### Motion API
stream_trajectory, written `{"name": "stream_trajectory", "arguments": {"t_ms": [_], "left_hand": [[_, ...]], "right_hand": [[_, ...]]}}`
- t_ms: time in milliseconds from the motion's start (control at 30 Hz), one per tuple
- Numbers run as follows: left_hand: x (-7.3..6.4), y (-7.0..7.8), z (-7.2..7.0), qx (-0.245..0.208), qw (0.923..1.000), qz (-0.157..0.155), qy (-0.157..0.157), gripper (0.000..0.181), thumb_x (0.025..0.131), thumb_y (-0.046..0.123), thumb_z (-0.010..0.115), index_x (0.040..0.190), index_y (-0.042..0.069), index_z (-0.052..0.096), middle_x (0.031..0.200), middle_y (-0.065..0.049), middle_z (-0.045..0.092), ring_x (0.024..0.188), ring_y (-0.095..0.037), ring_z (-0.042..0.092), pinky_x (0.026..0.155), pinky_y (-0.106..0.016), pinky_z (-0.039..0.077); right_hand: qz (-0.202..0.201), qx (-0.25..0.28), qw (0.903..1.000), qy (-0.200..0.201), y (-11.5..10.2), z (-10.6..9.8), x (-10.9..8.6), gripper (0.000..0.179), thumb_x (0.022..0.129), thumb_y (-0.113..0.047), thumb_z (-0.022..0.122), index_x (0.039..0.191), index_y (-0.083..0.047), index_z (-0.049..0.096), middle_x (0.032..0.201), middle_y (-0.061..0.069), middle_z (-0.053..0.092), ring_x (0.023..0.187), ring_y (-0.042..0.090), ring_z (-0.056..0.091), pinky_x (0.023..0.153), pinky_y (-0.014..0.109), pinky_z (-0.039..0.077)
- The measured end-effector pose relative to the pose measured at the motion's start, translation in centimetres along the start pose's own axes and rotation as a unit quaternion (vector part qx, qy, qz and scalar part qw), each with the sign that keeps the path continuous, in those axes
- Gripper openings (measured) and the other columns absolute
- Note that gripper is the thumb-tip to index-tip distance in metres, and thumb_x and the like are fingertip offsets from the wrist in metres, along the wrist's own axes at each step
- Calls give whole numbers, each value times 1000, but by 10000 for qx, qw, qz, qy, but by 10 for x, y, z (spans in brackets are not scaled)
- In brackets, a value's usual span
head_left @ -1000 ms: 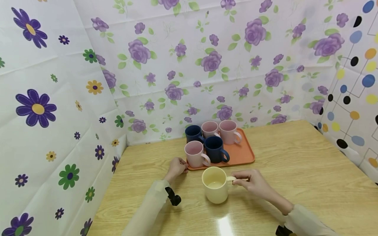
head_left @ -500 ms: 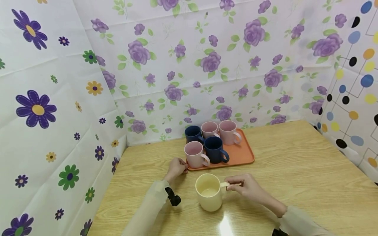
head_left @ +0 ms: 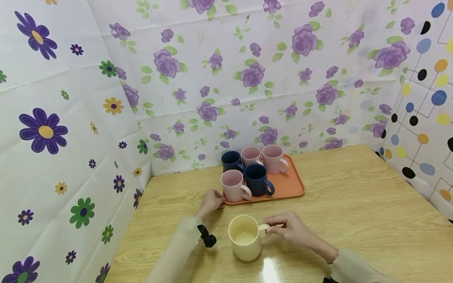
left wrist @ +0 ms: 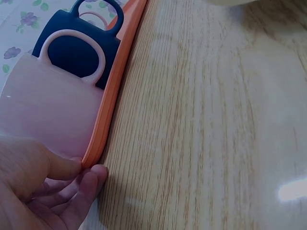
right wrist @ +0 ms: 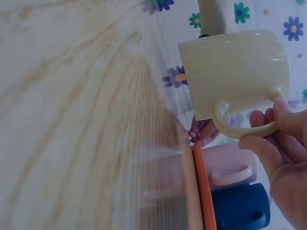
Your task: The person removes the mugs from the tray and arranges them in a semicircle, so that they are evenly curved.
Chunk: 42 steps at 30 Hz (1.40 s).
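One yellow mug (head_left: pixel 245 243), axis roughly upright, lies left of the right hand (head_left: pixel 291 228), whose fingers pinch its rightward handle (head_left: pixel 263 227), nearer the left edge of the tabletop (head_left: pixel 354 220). Left hand (head_left: pixel 211 200) grips the near-left corner of the orange tray (head_left: pixel 288 186).

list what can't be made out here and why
Head view: bottom of the back navy mug, hidden by the front pink mug.
Left wrist view: pale shape, blurred and cut off by the top edge.
Right wrist view: stretch of the left arm, behind the yellow mug.
Same view: part of the right hand, past the right edge.
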State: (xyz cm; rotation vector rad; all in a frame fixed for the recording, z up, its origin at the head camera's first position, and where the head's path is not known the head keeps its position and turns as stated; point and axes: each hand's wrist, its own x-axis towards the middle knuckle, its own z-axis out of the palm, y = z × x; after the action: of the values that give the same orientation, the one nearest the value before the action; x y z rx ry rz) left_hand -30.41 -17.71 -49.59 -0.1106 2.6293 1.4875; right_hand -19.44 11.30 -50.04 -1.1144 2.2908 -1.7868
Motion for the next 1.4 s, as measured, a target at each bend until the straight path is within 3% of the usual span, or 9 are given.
{"name": "stream_trajectory", "arguments": {"t_ms": [233,500,733,900,1167,1400], "left_hand": [[1,-1,0,-10,10000,83,6,6,88,-5,62,88,-10,60,81,-22,69,53,-10,61,56,-25,58],[2,-4,1,-58,9999,147,-24,5,88,-6,61,87,-10,59,76,-20,68,52,-10,60,55,-24,58],[3,-6,0,166,9994,295,-49,6,89,-4,61,87,-10,61,72,-19,68,52,-9,60,53,-22,56],[3,-6,0,1,9996,289,-62,5,88,-6,61,86,-10,59,73,-21,68,52,-10,60,54,-22,57],[2,-4,0,-18,9996,293,-51,5,87,-7,61,85,-10,59,70,-17,67,52,-11,61,55,-25,58],[3,-4,0,38,9998,204,-41,4,88,-6,61,85,-9,59,71,-15,67,54,-11,63,58,-26,59]], "right_hand": [[79,39,9999,-80,-2,7,1,22,88,-13,69,106,-1,73,104,15,73,86,-3,65,64,26,60],[11,167,9995,-263,1,17,3,25,87,-12,69,108,1,72,102,18,73,86,-5,65,64,23,59],[-69,258,9988,-416,2,31,6,29,88,-18,69,107,4,71,104,20,72,92,1,66,67,22,59],[-121,240,9983,-518,-1,40,10,30,88,-20,69,107,3,72,105,20,72,96,1,64,69,20,58],[-546,477,9934,-892,0,52,16,17,88,-15,68,102,-7,73,96,10,74,83,-6,59,60,20,56],[-392,697,9894,-1216,-6,63,19,18,89,-16,68,105,-11,73,98,3,74,85,-5,59,65,22,58]]}}
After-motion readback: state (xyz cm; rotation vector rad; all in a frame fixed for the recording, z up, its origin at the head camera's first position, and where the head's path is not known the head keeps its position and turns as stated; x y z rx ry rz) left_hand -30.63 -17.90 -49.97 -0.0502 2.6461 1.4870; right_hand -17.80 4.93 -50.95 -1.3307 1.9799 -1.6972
